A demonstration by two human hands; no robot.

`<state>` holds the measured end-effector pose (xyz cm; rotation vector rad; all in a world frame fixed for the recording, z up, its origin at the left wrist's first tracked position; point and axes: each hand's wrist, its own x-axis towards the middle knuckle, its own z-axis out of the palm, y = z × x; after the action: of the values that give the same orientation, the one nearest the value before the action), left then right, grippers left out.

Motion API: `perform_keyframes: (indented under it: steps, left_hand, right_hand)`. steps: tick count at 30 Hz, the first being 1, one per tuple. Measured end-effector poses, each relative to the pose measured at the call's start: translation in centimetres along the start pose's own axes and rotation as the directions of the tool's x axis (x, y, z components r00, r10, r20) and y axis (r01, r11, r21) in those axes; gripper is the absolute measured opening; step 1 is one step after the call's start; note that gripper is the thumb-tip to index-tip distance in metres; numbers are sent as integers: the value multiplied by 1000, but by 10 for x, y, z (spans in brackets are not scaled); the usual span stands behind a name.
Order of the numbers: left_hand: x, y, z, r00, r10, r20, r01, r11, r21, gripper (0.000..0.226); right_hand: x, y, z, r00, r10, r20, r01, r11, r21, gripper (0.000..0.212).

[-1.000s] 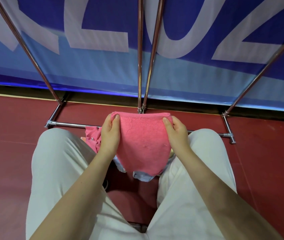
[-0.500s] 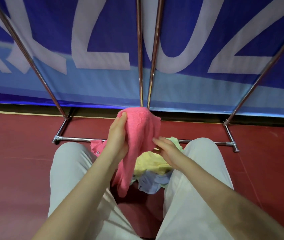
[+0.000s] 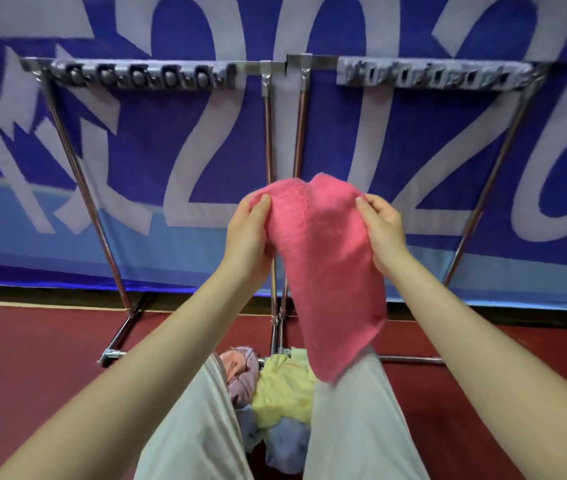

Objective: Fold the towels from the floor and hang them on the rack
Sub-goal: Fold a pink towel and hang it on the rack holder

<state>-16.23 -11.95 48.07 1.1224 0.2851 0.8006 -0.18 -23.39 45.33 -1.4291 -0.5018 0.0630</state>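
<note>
Looking from the left, we see the rack (image 3: 81, 174), a chrome frame standing on the red floor (image 3: 25, 358) against a blue banner (image 3: 143, 140) with large pale lettering. Its top bar carries a row of grey clips, too blurred for us to make out closely, and two upright poles meet at its middle.

Our left hand (image 3: 247, 233) is raised in front of those middle poles, its fingers curled round the upper left edge of the pink towel (image 3: 327, 265), thumb on the near side. That towel hangs folded between both hands, well below the top bar, and its lower end tapers down over our right trouser leg (image 3: 354, 420).

Below, between our knees, the remaining towels lie in a heap on the floor just beside the rack's bottom bar: a pinkish patterned towel (image 3: 242, 374), a yellow towel (image 3: 283, 389) and a blue towel (image 3: 287, 441) nearest to us.

Our right hand (image 3: 384, 233) pinches the towel's upper right edge, with thumb and fingertips closed on the cloth.
</note>
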Motion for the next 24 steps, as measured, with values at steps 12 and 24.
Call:
perform_keyframes:
  steps: [12,24]
  left_hand:
    - [-49,1,-25,992,-124,27,121,989,84,33]
    - [-129,-93,-221,710,-500,-496,673,689,269,25]
  right_hand:
    - [3,-57,8,882,146,447,5,948,-319,11]
    - [-92,160,141,613,323,721,210,813,-543,19]
